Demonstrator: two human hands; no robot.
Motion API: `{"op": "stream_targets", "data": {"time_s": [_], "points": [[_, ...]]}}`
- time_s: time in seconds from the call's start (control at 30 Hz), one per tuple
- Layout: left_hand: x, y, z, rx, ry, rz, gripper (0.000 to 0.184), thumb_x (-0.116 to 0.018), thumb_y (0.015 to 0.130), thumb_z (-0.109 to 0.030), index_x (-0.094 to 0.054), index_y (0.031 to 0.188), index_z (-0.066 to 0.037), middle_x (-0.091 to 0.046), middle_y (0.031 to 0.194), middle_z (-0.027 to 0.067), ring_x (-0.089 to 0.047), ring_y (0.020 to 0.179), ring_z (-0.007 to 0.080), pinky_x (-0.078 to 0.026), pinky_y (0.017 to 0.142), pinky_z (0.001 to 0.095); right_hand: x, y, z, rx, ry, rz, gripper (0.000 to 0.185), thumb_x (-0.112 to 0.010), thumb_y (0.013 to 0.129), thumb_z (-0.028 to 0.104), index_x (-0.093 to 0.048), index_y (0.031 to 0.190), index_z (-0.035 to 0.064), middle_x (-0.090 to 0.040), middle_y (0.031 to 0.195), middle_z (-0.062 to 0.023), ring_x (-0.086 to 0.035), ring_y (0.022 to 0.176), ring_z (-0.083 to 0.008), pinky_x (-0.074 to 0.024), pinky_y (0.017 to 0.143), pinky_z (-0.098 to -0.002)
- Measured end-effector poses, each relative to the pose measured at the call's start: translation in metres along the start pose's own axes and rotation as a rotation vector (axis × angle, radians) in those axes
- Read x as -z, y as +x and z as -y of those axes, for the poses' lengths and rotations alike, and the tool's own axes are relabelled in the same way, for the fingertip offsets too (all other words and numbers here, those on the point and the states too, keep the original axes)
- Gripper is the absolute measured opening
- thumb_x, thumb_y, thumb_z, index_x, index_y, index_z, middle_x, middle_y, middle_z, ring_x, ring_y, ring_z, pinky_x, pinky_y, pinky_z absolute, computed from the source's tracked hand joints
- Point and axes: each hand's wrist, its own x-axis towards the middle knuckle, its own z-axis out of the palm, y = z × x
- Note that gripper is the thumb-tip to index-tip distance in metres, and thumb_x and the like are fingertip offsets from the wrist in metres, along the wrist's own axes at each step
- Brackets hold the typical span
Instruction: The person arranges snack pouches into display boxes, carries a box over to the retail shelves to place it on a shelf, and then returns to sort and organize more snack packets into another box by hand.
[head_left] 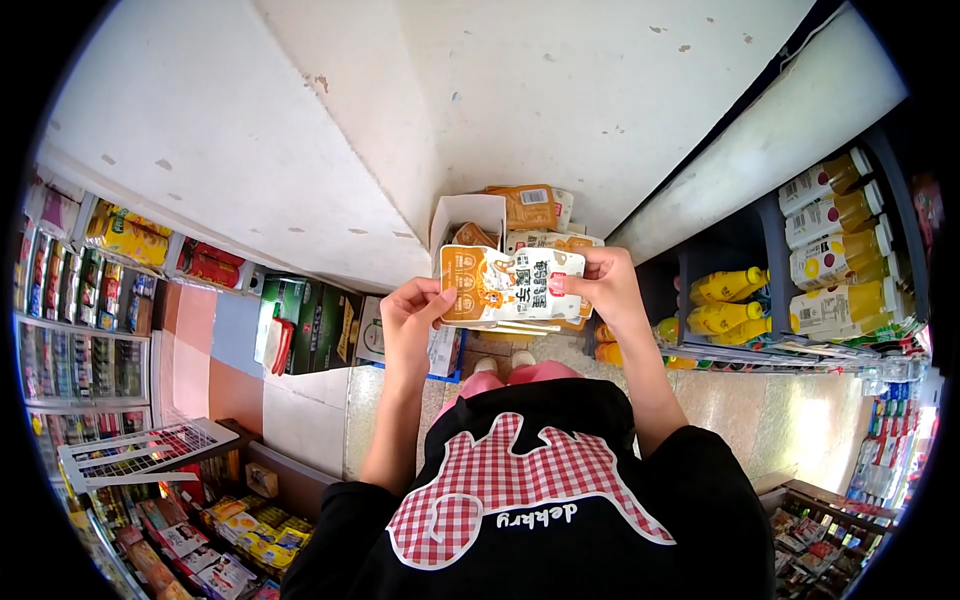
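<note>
An orange-and-white snack packet (505, 287) with large dark printed characters is stretched out flat between my two hands, in front of my chest. My left hand (408, 318) pinches its left end, thumb on top. At the opposite end my right hand (606, 288) grips it, its thumb pressed on the white printed face. Just beyond the packet stands an open white carton (470, 208), partly hidden by it. Similar orange packets (528, 207) and white ones lie piled beside the carton against the wall.
Bottled drinks (838, 240) and yellow bottles (727, 303) fill the shelf on my right. To the left are a green box (312, 322) and racks of small packages (80, 270). Snack bins (235, 540) stand at the lower left. A pale wall (560, 90) rises in front.
</note>
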Motion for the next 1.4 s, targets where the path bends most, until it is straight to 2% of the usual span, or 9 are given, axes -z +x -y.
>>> {"op": "stream_targets", "data": {"time_s": [0.47,0.57,0.63,0.67,0.7,0.8,1.0,1.23,1.4], "points": [[-0.006,0.001,0.027,0.057,-0.083,0.007,0.008,-0.071,0.085,-0.002,-0.065,0.079,-0.005,-0.061,0.068,-0.0028,-0.049,0.057,0.0026,-0.034,0.051,0.0193,0.012,-0.016,-0.002,-0.085,-0.062,-0.001,0.018,-0.072,0.084,0.002,-0.069,0.099,-0.0056,-0.072,0.085,-0.0078,-0.065,0.072,-0.0079,-0.0501,0.06,-0.0235],[-0.01,0.001,0.038,0.078,0.015,0.051,0.007,-0.067,0.09,-0.008,-0.067,0.095,-0.003,-0.065,0.073,0.0002,-0.053,0.058,0.0044,-0.039,0.053,0.0198,0.03,-0.017,-0.014,-0.138,-0.087,0.014,0.018,-0.07,0.086,0.005,-0.069,0.101,-0.0038,-0.072,0.082,-0.0069,-0.062,0.064,-0.006,-0.0462,0.053,-0.0209],[-0.02,-0.001,0.03,0.079,0.087,0.096,0.018,-0.064,0.094,-0.013,-0.064,0.109,-0.003,-0.066,0.079,0.0024,-0.055,0.06,0.0059,-0.042,0.054,0.0205,0.049,-0.018,-0.024,-0.156,-0.05,-0.007,0.017,-0.07,0.086,0.006,-0.07,0.101,-0.0027,-0.072,0.08,-0.0058,-0.058,0.058,-0.0044,-0.0416,0.048,-0.0186],[-0.022,-0.002,0.028,0.08,0.123,0.117,0.024,-0.063,0.095,-0.015,-0.063,0.115,-0.003,-0.067,0.081,0.0035,-0.057,0.061,0.0067,-0.044,0.055,0.0208,0.057,-0.018,-0.027,-0.102,-0.052,-0.096,0.018,-0.069,0.086,0.006,-0.071,0.102,-0.0016,-0.071,0.076,-0.0037,-0.051,0.051,-0.0027,-0.034,0.043,-0.0172],[-0.018,-0.001,0.033,0.072,0.176,0.139,0.034,-0.059,0.098,-0.019,-0.057,0.128,-0.003,-0.068,0.088,0.0061,-0.059,0.064,0.0082,-0.046,0.057,0.0216,0.067,-0.019,-0.029,-0.099,-0.031,-0.173,0.018,-0.069,0.086,0.007,-0.071,0.102,-0.0012,-0.071,0.077,-0.0033,-0.051,0.051,-0.0025,-0.0339,0.043,-0.017],[-0.014,-0.002,0.027,0.081,0.168,0.11,0.034,-0.062,0.095,-0.013,-0.058,0.127,-0.004,-0.067,0.087,0.0045,-0.058,0.066,0.0077,-0.046,0.056,0.0212,0.099,-0.019,-0.039,-0.065,0.056,-0.334,0.017,-0.07,0.087,0.009,-0.072,0.102,-0.0001,-0.071,0.079,-0.002,-0.052,0.054,-0.0021,-0.0338,0.045,-0.0167],[0.003,0.004,0.047,-0.001,0.183,0.112,0.026,-0.065,0.089,-0.002,-0.065,0.115,0.001,-0.063,0.075,0.0012,-0.057,0.063,0.0072,-0.044,0.054,0.0192,0.109,0.003,-0.083,-0.245,0.054,-0.33,0.02,-0.072,0.086,0.011,-0.071,0.103,0.0007,-0.07,0.081,-0.0023,-0.053,0.057,-0.0029,-0.0358,0.047,-0.0181],[0.002,0.001,0.045,0.061,0.113,0.075,0.022,-0.063,0.091,-0.004,-0.067,0.112,0.002,-0.068,0.077,0.0064,-0.058,0.06,0.0069,-0.046,0.056,0.0195,0.089,0.048,-0.12,-0.303,-0.061,-0.236,0.023,-0.069,0.088,0.013,-0.07,0.108,0.0015,-0.071,0.081,-0.0043,-0.057,0.06,-0.005,-0.0416,0.051,-0.0206],[0.011,0.002,0.048,0.091,0.156,0.071,0.023,-0.061,0.095,-0.011,-0.067,0.114,0.0,-0.068,0.076,0.0075,-0.058,0.059,0.0074,-0.048,0.059,0.0211,0.078,0.064,-0.134,-0.214,-0.116,-0.305,0.028,-0.07,0.088,0.016,-0.069,0.113,0.0024,-0.07,0.076,-0.0033,-0.056,0.058,-0.0052,-0.042,0.051,-0.0215]]}}
